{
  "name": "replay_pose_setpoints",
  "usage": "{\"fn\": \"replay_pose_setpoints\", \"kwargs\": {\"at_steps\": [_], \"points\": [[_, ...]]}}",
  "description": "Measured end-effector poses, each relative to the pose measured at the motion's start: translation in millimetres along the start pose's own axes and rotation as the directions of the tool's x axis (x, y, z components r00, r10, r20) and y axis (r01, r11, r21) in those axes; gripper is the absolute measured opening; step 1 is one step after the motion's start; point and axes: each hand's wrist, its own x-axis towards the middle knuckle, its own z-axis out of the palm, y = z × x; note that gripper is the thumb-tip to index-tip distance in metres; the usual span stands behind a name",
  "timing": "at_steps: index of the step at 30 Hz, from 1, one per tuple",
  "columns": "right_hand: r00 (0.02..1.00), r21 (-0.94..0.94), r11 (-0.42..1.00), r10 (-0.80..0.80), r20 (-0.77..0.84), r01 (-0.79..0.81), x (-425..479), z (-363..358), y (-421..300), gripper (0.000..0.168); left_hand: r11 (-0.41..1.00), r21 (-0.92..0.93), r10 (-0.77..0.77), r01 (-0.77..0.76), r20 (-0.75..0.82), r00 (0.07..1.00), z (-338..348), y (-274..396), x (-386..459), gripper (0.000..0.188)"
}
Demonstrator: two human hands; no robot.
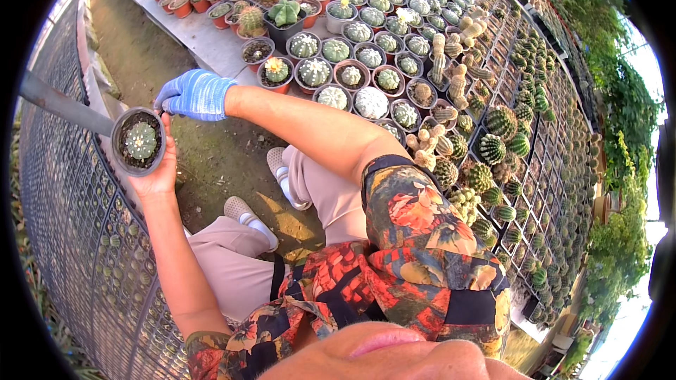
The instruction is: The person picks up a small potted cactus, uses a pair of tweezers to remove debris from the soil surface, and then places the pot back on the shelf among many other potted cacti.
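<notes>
A round grey plastic pot (117,157) sits in my bare left hand (161,174), tilted so that its top faces me. In its dark soil grows a star cactus (141,140), green with white specks and a pale centre. My right hand (194,96), in a blue and white knitted glove, is beside the pot's upper right rim with its fingers curled. Something small and dark shows at its fingertips, but I cannot tell what it is or whether it is gripped.
A grey pole (66,103) reaches towards the pot from the left. Black mesh trays (58,195) line the left side. Ahead and right, a bench (177,31) carries many potted cacti (336,49) and ribbed cacti in trays (501,121). A dirt aisle (206,169) runs underfoot.
</notes>
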Motion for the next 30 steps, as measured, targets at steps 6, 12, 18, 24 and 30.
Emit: {"fn": "replay_pose_setpoints", "kwargs": {"at_steps": [6,12,18,24,30], "points": [[0.993,-0.072,0.997,0.02,-0.116,-0.029,3,-3,4,0.031,1.0,0.019,0.014,-0.014,-0.025,1.0,1,1,1,0.055],[0.976,-0.024,0.998,0.054,-0.211,-0.06,1,-7,-3,0.033,0.997,0.063,0.044,-0.036,-0.118,0.992,6,-2,1,0.051],[0.973,-0.038,0.999,0.023,-0.23,-0.033,0,-10,-8,0.037,0.997,0.065,0.042,-0.035,-0.113,0.993,6,-5,2,0.05],[0.985,-0.067,0.993,0.086,-0.15,-0.097,0,-12,-14,0.046,0.996,0.081,0.044,-0.034,-0.127,0.991,7,-6,2,0.05],[0.996,-0.066,0.994,0.085,0.026,-0.083,1,-14,-16,0.055,0.994,0.084,0.084,-0.065,-0.244,0.966,9,-11,3,0.047]]}}
